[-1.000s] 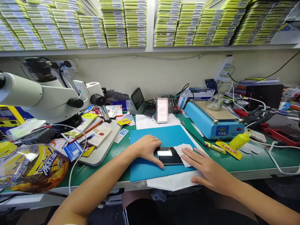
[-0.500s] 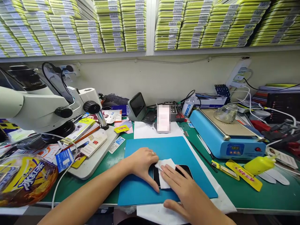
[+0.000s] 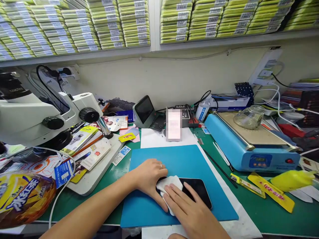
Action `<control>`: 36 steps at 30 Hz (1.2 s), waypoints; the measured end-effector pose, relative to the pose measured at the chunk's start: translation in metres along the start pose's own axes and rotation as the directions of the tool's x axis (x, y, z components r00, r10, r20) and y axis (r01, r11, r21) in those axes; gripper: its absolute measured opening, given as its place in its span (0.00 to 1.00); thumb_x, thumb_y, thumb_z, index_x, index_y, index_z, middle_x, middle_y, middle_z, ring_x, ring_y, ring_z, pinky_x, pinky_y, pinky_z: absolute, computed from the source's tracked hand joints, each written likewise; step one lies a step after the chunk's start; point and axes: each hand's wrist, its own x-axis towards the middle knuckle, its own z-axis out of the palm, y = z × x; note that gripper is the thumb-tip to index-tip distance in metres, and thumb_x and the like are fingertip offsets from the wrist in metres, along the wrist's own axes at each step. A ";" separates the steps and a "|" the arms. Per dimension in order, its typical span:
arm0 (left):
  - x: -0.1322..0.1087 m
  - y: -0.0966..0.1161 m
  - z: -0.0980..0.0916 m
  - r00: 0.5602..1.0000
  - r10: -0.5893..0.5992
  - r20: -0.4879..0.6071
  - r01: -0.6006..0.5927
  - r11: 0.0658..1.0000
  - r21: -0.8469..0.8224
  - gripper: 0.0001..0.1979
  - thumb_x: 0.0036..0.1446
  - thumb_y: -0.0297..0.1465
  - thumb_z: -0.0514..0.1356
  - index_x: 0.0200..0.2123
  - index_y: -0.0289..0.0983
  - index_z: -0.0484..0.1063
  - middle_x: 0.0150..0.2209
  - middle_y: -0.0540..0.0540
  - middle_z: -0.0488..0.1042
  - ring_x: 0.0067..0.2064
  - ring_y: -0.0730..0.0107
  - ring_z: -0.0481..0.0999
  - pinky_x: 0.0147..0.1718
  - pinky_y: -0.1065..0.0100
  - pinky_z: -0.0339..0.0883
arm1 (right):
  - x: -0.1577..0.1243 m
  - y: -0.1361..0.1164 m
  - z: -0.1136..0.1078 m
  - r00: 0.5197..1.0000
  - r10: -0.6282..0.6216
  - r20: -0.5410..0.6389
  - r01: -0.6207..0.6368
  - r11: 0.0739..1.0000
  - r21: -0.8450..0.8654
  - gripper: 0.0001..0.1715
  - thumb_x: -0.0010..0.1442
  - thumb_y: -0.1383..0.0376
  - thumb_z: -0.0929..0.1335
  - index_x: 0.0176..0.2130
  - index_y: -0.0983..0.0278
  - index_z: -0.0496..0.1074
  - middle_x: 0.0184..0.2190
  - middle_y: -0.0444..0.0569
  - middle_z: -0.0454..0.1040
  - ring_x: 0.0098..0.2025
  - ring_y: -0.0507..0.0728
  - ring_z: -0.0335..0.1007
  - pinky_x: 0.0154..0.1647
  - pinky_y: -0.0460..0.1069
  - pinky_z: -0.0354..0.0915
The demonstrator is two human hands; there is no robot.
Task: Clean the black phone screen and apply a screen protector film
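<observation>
On blue mat (image 3: 169,156) | black phone (image 3: 201,192) | left hand (image 3: 151,176) gripping its left end | right hand (image 3: 190,210) flat, fingers straight, over white tissue (image 3: 172,183)

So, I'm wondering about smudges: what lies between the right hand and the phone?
In the head view, a white wipe lies between the fingers of the right hand and the phone, near the left hand.

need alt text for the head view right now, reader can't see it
A person's right hand presses a white tissue onto a black phone on a blue mat, the left hand at the phone's left end. A microscope stands left, a blue machine right.
</observation>
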 end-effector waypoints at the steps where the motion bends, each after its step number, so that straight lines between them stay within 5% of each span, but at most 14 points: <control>1: 0.000 0.000 -0.001 1.000 -0.007 0.005 0.007 1.000 -0.005 0.41 0.33 0.73 0.62 0.25 0.42 0.55 0.23 0.52 0.65 0.25 0.68 0.65 0.28 0.63 0.53 | -0.008 0.002 -0.003 1.000 0.013 -0.003 -0.013 1.000 -0.005 0.44 0.67 0.42 0.64 0.69 0.66 0.62 0.63 0.54 0.73 0.61 0.65 0.73 0.59 0.58 0.67; 5: -0.003 0.001 -0.006 1.000 -0.016 0.000 0.016 0.999 -0.039 0.40 0.35 0.73 0.61 0.25 0.42 0.56 0.24 0.51 0.65 0.26 0.67 0.65 0.29 0.64 0.54 | -0.045 0.006 -0.017 0.978 0.201 -0.050 -0.203 0.978 -0.043 0.50 0.66 0.46 0.66 0.75 0.63 0.47 0.61 0.50 0.75 0.55 0.67 0.78 0.55 0.60 0.67; 8: -0.003 0.001 -0.008 1.000 -0.011 0.001 0.011 0.998 -0.062 0.40 0.37 0.73 0.60 0.25 0.42 0.54 0.23 0.52 0.64 0.26 0.67 0.64 0.29 0.63 0.54 | -0.055 0.000 -0.021 0.952 0.300 -0.064 -0.303 0.953 -0.032 0.51 0.66 0.44 0.65 0.75 0.61 0.46 0.59 0.52 0.77 0.52 0.70 0.78 0.54 0.63 0.66; 17: -0.002 0.001 -0.008 1.000 0.003 0.027 -0.001 0.999 -0.053 0.39 0.38 0.72 0.61 0.25 0.42 0.55 0.23 0.51 0.65 0.26 0.67 0.65 0.28 0.63 0.54 | 0.002 -0.019 -0.007 0.943 0.331 -0.036 -0.323 0.935 0.148 0.51 0.60 0.37 0.67 0.68 0.66 0.62 0.58 0.56 0.77 0.59 0.70 0.73 0.64 0.66 0.60; 27: -0.004 -0.001 -0.010 0.999 0.007 0.036 -0.006 1.000 -0.031 0.39 0.39 0.72 0.61 0.26 0.42 0.56 0.24 0.51 0.65 0.26 0.67 0.65 0.28 0.63 0.54 | -0.036 -0.020 -0.013 0.935 0.349 -0.060 -0.347 0.937 0.042 0.40 0.69 0.44 0.62 0.68 0.67 0.60 0.58 0.57 0.78 0.56 0.68 0.76 0.59 0.64 0.63; 36: -0.002 0.000 -0.010 0.999 0.038 0.022 -0.037 0.999 -0.036 0.38 0.40 0.71 0.61 0.25 0.42 0.57 0.23 0.51 0.65 0.26 0.66 0.67 0.27 0.63 0.54 | 0.023 -0.029 0.003 0.950 0.310 0.031 -0.310 0.936 0.169 0.40 0.68 0.43 0.64 0.66 0.66 0.66 0.62 0.58 0.74 0.65 0.67 0.68 0.68 0.66 0.59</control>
